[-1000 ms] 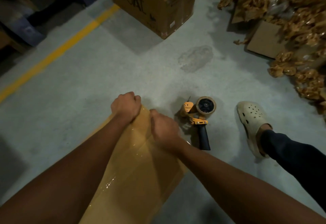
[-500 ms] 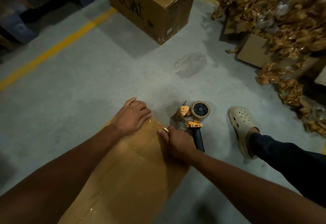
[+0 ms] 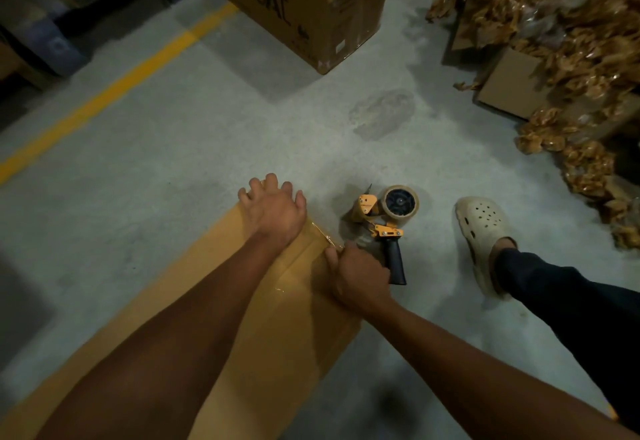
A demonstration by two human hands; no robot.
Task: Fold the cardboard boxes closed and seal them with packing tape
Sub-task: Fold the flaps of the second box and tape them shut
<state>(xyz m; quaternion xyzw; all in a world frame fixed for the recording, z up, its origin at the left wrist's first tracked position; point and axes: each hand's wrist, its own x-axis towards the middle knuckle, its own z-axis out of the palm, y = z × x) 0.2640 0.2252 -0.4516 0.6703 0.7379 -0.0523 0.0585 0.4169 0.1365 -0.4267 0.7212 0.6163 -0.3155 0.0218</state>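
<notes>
Head view: the left hand (image 3: pixel 273 211), a fist a second ago, now lies flat, fingers spread, on the far end of the cardboard box (image 3: pixel 277 328). The right hand (image 3: pixel 360 275) has slid to the box's right edge beside the tape dispenser (image 3: pixel 384 221). Its fingers are hidden over the side, so I cannot tell its grip.

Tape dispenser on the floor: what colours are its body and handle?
Tape dispenser: orange body, black handle, seen in the head view.
</notes>
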